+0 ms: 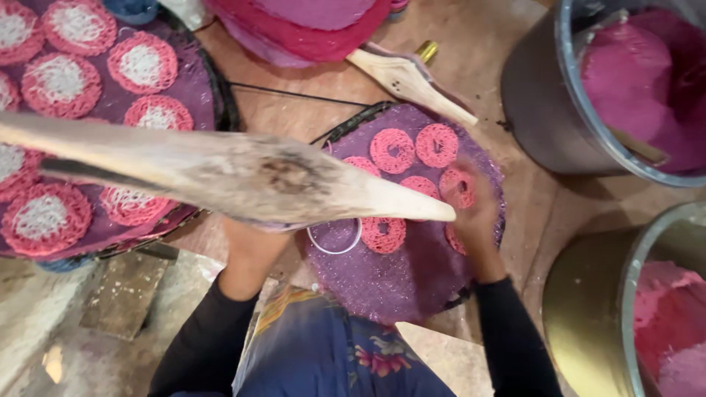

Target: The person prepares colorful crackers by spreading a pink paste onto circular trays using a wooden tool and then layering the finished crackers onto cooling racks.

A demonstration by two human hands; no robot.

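The left hand (pixel 246 234) is mostly hidden behind a long, pale wooden press (pixel 220 173) that runs across the view from the left edge to a blunt tip near the middle; the hand is closed around the press from below, gripping it at its thick, dark-stained middle. The right hand (pixel 471 202) rests on the round purple mesh tray (pixel 397 283) in front of the person, fingers spread and laid over one of the pink noodle rings (pixel 392 150) at the tray's right side; the hand is blurred, so whether it pinches the ring or only touches it cannot be told. Several such rings lie on the far half of this tray, close together, and a thin white ring mould (pixel 334 239) sits on the mesh just under the tip of the press. To the left, a second purple tray (pixel 195 73) carries larger pink-and-white noodle discs (pixel 142 62). Beyond the near tray lie a smaller wooden tool (pixel 408 81) and a stack of pink mats (pixel 309 29). At the right stand a grey metal pot (pixel 537 95) holding pink dough and, nearer, a brass-coloured pot (pixel 588 309) with more pink dough inside. Both forearms wear black sleeves.
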